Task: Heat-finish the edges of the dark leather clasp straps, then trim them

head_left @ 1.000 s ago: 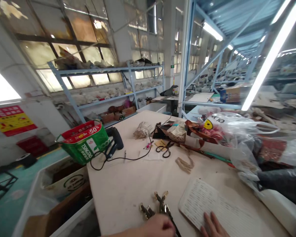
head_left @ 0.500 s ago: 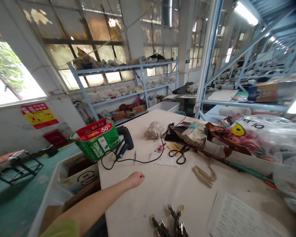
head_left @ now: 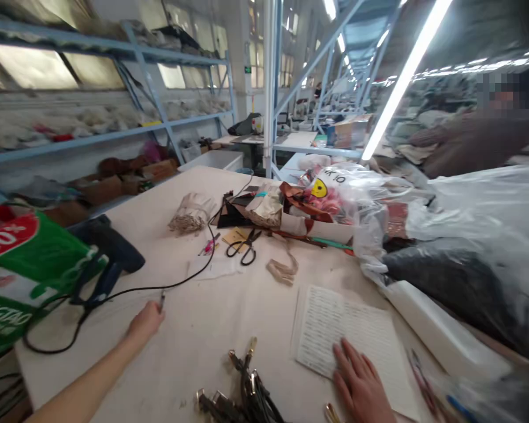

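My left hand [head_left: 146, 321] reaches out over the pale table [head_left: 211, 329], its fingers curled at a small pen-like tool [head_left: 162, 301] lying beside a black cord [head_left: 158, 288]. Whether it grips the tool is unclear. My right hand [head_left: 362, 385] lies flat, fingers spread, on a sheet of lined paper [head_left: 348, 338] near the table's front. A bunch of black straps with brass clasps [head_left: 242, 390] lies between my two arms.
A dark heat gun [head_left: 108, 258] and a green and red carton [head_left: 22, 270] sit at the left. Black scissors [head_left: 243, 247], a tan bundle [head_left: 189, 214] and leather scraps lie mid-table. Large plastic bags [head_left: 458, 235] crowd the right. Another person's brown sleeve [head_left: 471, 144] shows beyond.
The view swung right and closer to the table. My left arm stretched forward to the small tool by the cord. My right hand came back into view, flat on the paper.
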Motion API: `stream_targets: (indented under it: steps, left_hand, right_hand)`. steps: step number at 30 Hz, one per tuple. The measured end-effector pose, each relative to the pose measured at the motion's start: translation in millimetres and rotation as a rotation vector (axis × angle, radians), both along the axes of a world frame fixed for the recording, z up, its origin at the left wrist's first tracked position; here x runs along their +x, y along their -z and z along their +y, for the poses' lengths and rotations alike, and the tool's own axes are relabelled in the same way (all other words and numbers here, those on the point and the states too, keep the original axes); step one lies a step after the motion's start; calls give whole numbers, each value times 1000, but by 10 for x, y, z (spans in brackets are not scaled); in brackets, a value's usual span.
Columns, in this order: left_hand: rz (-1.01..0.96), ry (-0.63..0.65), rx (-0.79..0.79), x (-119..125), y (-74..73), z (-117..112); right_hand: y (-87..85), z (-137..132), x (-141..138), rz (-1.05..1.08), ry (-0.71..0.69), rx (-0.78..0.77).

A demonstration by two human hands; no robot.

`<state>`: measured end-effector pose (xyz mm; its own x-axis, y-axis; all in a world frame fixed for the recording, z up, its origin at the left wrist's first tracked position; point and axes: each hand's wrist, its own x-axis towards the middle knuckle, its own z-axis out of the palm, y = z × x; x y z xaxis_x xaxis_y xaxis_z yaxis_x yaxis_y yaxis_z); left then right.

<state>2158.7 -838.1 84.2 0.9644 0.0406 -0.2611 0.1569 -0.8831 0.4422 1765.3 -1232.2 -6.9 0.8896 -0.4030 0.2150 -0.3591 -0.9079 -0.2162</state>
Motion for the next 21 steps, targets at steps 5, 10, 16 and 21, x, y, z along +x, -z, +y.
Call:
stream_targets:
  steps: [5,10,16,21]
  left_hand:
    - [380,353,-352,-1129,-151,-636]
    - [305,947,-577,-2204,-597,-1943]
    - [26,1303,-328,-2699,-385,-3084]
    - [-98,1397,-208,-2777,-214,-3434]
  right_hand:
    - [-298,128,-4,5,21,89]
    - [-597,177,58,-91,135,366]
    - [-759,-90,82,-361,377,1015]
    - [-583,-274,78,-513,510,1122]
